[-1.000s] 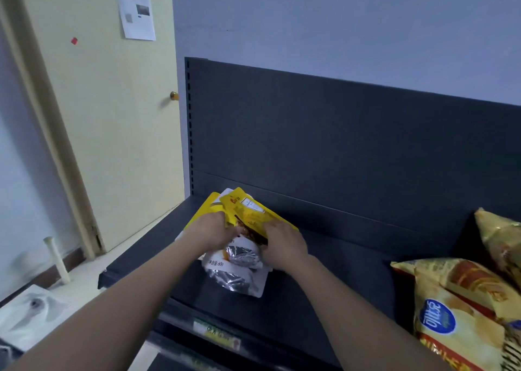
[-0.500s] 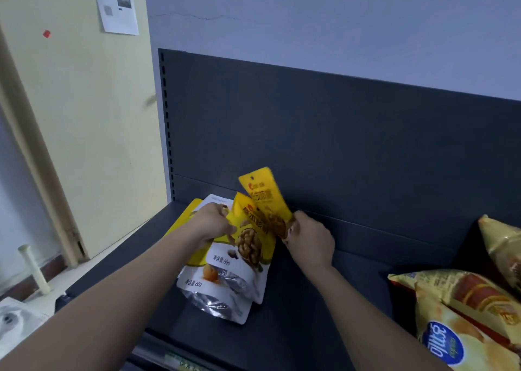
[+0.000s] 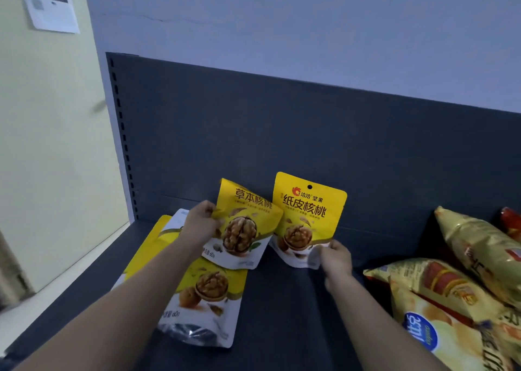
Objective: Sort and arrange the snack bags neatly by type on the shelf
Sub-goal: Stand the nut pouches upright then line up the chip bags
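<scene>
The right grip (image 3: 335, 260), a bare hand, pinches with curled fingers the lower right corner of a yellow walnut bag (image 3: 308, 209). This bag stands upright on the dark shelf (image 3: 282, 320), close to the back panel (image 3: 282, 145). The left grip (image 3: 201, 224) is closed on the left edge of a second walnut bag (image 3: 248, 226), which is tilted to the right and lifted a little, its right corner meeting the left edge of the upright one. A third walnut bag (image 3: 208, 294) lies flat on the shelf under the left forearm, on top of another yellow bag (image 3: 158, 235) that is mostly hidden. On the right side of the shelf is a pile of golden chip bags (image 3: 456, 294), apart from the walnut bags.
</scene>
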